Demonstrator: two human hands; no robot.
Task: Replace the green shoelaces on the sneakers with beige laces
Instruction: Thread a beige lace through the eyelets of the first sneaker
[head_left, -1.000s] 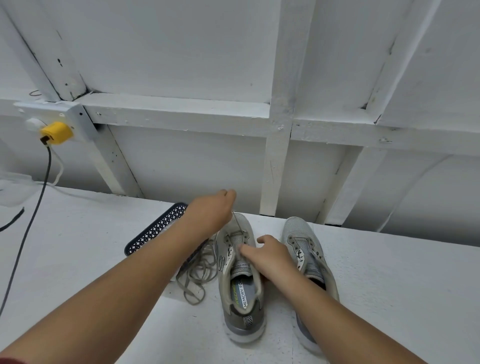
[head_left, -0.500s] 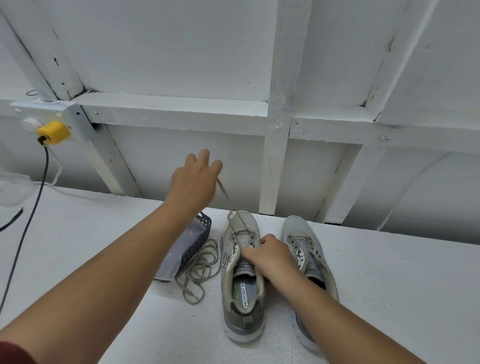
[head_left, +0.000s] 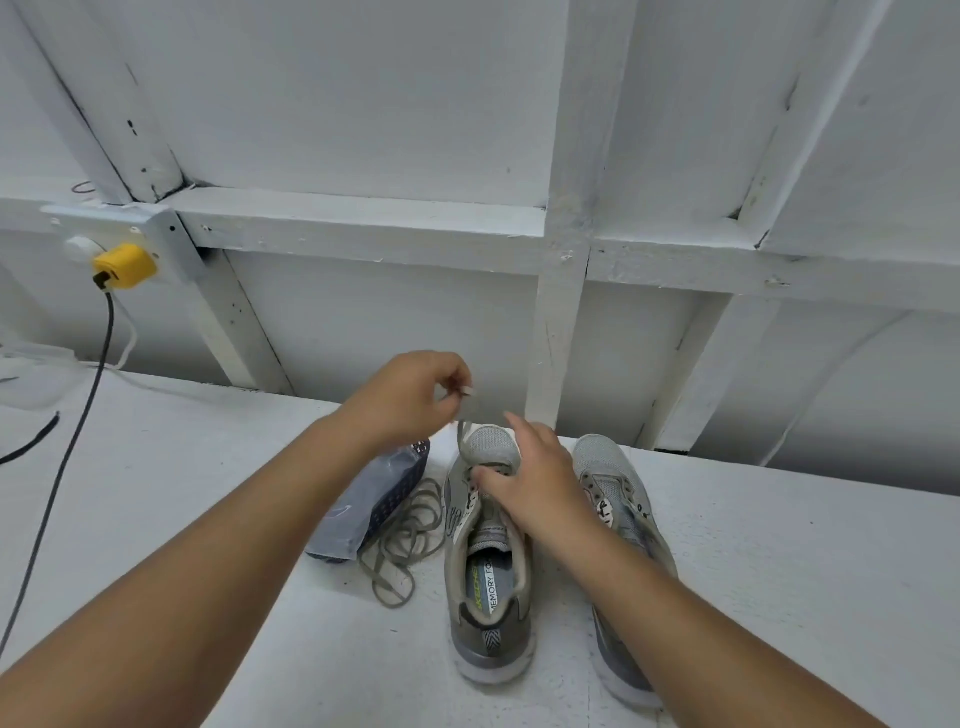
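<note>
Lace (head_left: 461, 434) in left hand (head_left: 410, 397) above sneaker (head_left: 488, 551)

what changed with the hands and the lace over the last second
The left hand, pinching the lace, rose high and has dropped back to just above the left sneaker's toe. The right hand opened and slid forward over the eyelets. The right sneaker and loose laces stayed put.

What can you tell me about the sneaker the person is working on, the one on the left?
The left sneaker is grey mesh with a pale sole and a printed insole. It stands upright on the white table, toe toward the wall, beside its partner. The right hand rests on its eyelet area; the left hand pinches a lace rising from its toe end.
</note>
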